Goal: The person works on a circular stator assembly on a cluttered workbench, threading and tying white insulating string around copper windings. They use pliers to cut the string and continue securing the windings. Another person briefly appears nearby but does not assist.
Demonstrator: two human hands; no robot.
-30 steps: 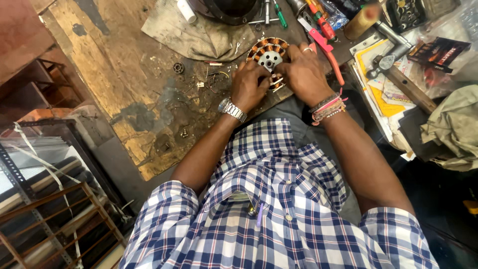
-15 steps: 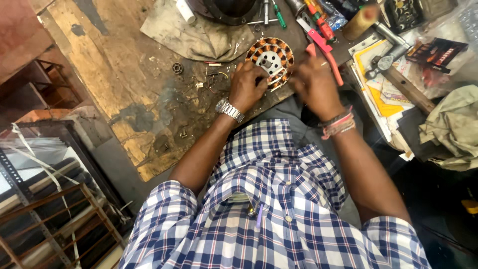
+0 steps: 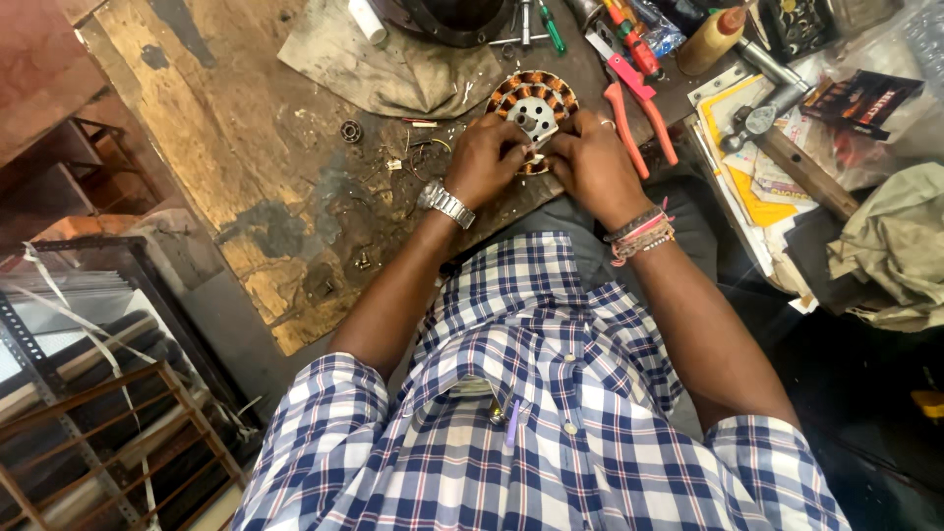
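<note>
I saw both hands meet at the near rim of the round stator (image 3: 532,102), its copper windings ringing a pale hub, which lay on the worn wooden tabletop (image 3: 246,157) close to its near edge. My left hand (image 3: 487,157) curled tight, fingers pinched on the rim. My right hand (image 3: 590,162) was likewise closed against the rim; what it pinched I could not tell. Pink-handled pliers (image 3: 637,103) lay just right of the stator, a grey rag (image 3: 393,69) toward the far edge.
</note>
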